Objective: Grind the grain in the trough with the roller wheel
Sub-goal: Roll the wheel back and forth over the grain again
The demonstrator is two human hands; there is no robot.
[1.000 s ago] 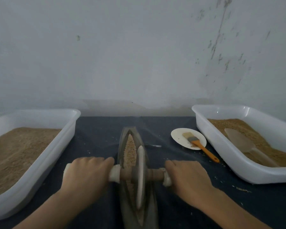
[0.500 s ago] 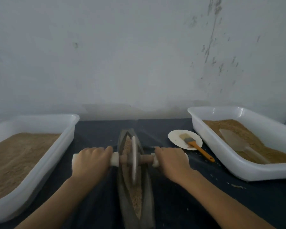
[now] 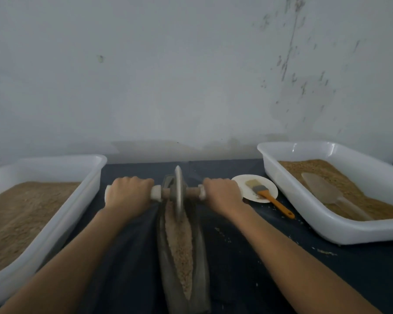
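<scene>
- Trough (image 3: 197, 264), narrow, boat-shaped, dull grey, runs lengthwise between the two forearms, tapering to points at both ends.
- Grain (image 3: 179, 243) fills its groove as a coarse, pale tan strip, widest just nearer the body than the hands.
- Roller wheel (image 3: 178, 189), a thin pale disc standing upright on edge, sits at the trough's far end, between the hands; its axle is brown wood with white end grips.
- Left hand (image 3: 128, 193) is wrapped around the left grip, knuckles up; right hand (image 3: 222, 193) is wrapped around the right grip the same way.
- Worktop (image 3: 247, 264) is covered in dark, matte cloth, with stray grains scattered on the right hand's side.
- Outside the left hand: white plastic tub (image 3: 61, 214), smooth rounded rim, holding fine brown meal; dark cloth shows between the tub and the left forearm.
- Just beyond the right hand: small white plate (image 3: 269, 185) carrying a brush (image 3: 262, 191) whose orange handle overhangs the plate's edge.
- Further right: second white tub (image 3: 340, 230) with brown grain and a translucent scoop (image 3: 322, 189) lying on it.
- Pale scuffed wall (image 3: 191, 75) closes off the worktop's far edge, near the wheel.
</scene>
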